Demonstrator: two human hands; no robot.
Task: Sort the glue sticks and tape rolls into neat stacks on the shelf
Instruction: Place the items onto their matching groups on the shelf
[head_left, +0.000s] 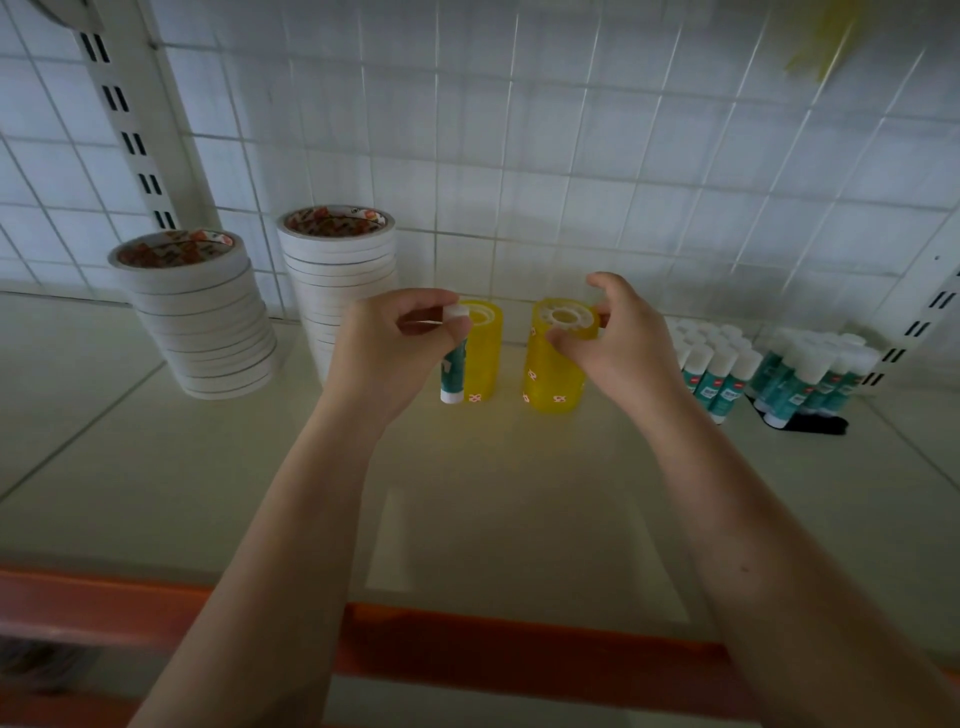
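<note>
Glue stick: you hold it upright, long axis vertical, white cap up, just left of the left yellow tape stack.
Left hand: your fingers curl around the stick, thumb and forefinger pinching its cap.
Right hand: your fingers, half open, grip the top of the right yellow tape stack, which stands upright.
Shelf: 2 white tape stacks far left, standing glue sticks right.

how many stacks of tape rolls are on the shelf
4: two white tape stacks at the left, one further left and one nearer the middle, and two yellow tape stacks in the centre, one behind the left hand, one under the right hand.
</note>
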